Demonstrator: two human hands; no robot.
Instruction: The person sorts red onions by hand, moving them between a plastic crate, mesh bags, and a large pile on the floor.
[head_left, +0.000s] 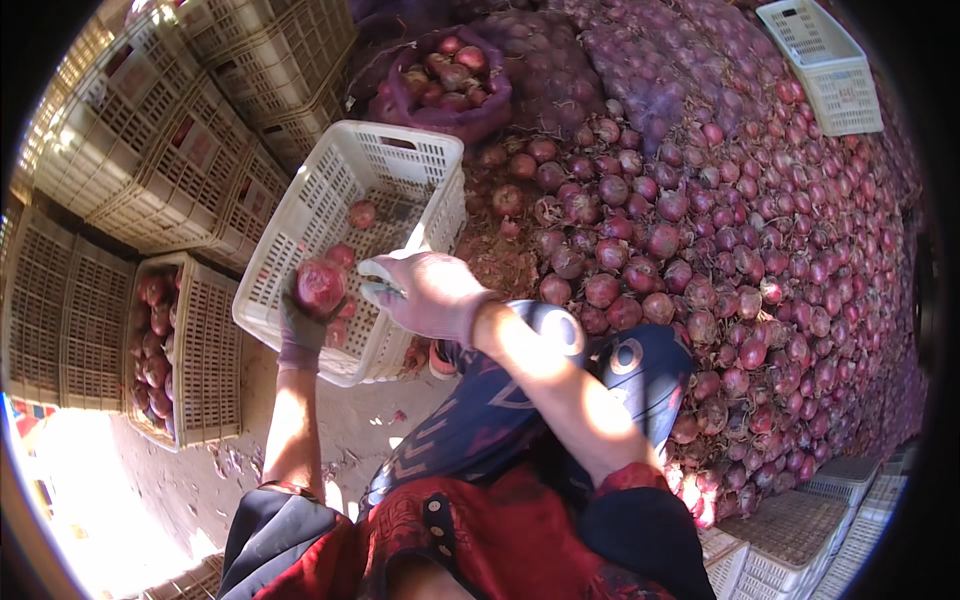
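In my gloved left hand (301, 324) is a large red onion (321, 286), held over the near left end of a white slatted plastic crate (442, 176). My right hand (427, 289), also gloved, hovers above the crate's right rim. Its thumb and fingers are apart with nothing visible between them. A few red onions lie on the crate floor; one onion (362, 214) sits alone toward the far end, while others are partly hidden behind my left hand.
A wide heap of red onions (645, 274) spreads to the right. Behind the crate stands an open purple mesh sack (480, 120) of onions. Stacked crates (187, 150) rise at the left, above a crate filled with onions (206, 360). Another white crate (844, 94) rests on the heap's far side.
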